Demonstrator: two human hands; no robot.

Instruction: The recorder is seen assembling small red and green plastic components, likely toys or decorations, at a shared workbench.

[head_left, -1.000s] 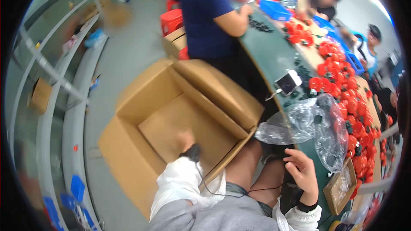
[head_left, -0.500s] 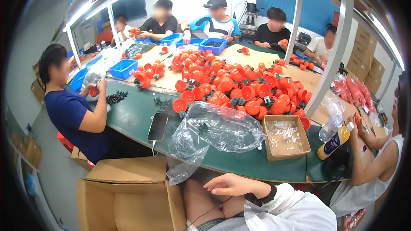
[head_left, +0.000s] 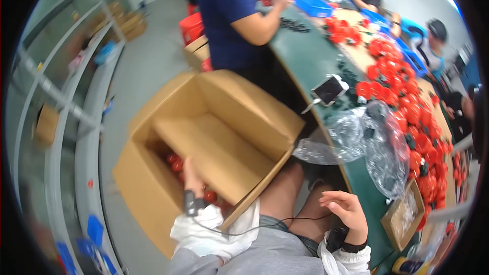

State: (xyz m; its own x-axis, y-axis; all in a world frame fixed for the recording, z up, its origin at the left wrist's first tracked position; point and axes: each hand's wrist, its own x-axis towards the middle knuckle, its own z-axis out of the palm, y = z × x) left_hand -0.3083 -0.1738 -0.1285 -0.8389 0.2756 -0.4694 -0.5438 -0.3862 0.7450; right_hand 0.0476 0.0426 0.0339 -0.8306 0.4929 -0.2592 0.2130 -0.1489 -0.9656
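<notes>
My left hand (head_left: pixel 191 177) reaches down into an open cardboard box (head_left: pixel 140 188) beside my legs. It is against the edge of a cardboard sheet (head_left: pixel 219 147) that slants inside the box; blur and the sheet hide its fingers, so I cannot tell whether it grips the sheet. Under the sheet, round red parts (head_left: pixel 174 162) show near that hand. My right hand (head_left: pixel 349 213) hovers over my lap by the table edge, fingers stretched out and holding nothing. A thin dark cable (head_left: pixel 239 231) runs between my two wrists.
Along the green table (head_left: pixel 300 51) lie a clear plastic bag (head_left: pixel 384 147), a phone (head_left: pixel 328 89) with a white cable, a heap of red cup-shaped parts (head_left: pixel 420 117) and a small cardboard tray (head_left: pixel 392 224). A co-worker in blue (head_left: pixel 226 15) stands beyond the box. Shelving (head_left: pixel 66 102) lines the left.
My view has swung left and down toward the box. My left hand, out of sight before, is now inside it. The right hand stays open over my lap.
</notes>
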